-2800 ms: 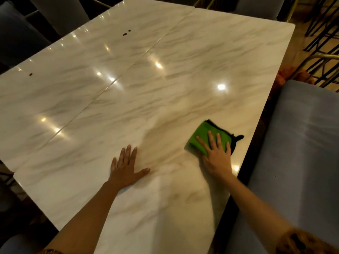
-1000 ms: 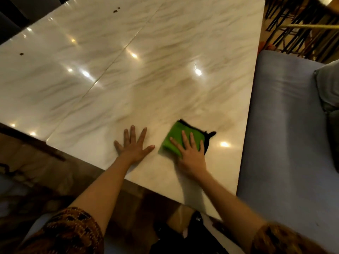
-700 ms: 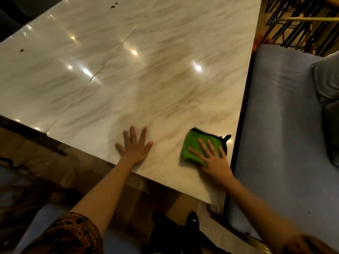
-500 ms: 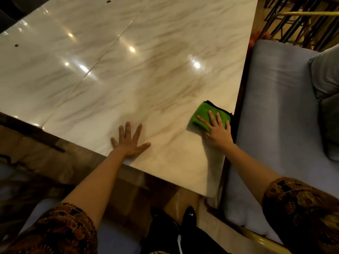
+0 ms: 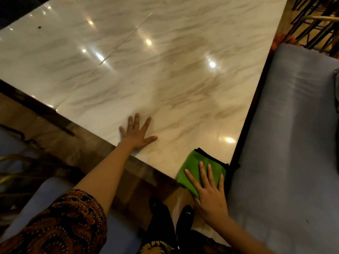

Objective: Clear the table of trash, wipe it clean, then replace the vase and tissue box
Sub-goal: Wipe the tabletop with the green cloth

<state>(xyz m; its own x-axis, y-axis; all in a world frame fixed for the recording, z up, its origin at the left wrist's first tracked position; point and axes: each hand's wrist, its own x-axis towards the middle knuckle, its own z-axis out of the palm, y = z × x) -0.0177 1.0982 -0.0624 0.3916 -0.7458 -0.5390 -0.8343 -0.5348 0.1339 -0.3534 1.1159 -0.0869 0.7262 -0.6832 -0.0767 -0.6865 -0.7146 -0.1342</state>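
Right hand (image 5: 211, 195) flat on the green cloth (image 5: 194, 165), fingers straight and pressing, not curled round it. The cloth sits at the near right corner of the table (image 5: 165, 70), near end past the near edge, black trim toward the right edge. Left hand (image 5: 136, 134) also released, palm down with fingers spread on the marble just inside the near edge, left of the cloth and apart from it; grey seat (image 5: 284, 143) just beside the table's right edge, one dark speck (image 5: 39, 27) far left on the top.

glossy marble table (image 5: 165, 74), cloth (image 5: 192, 169) soft.
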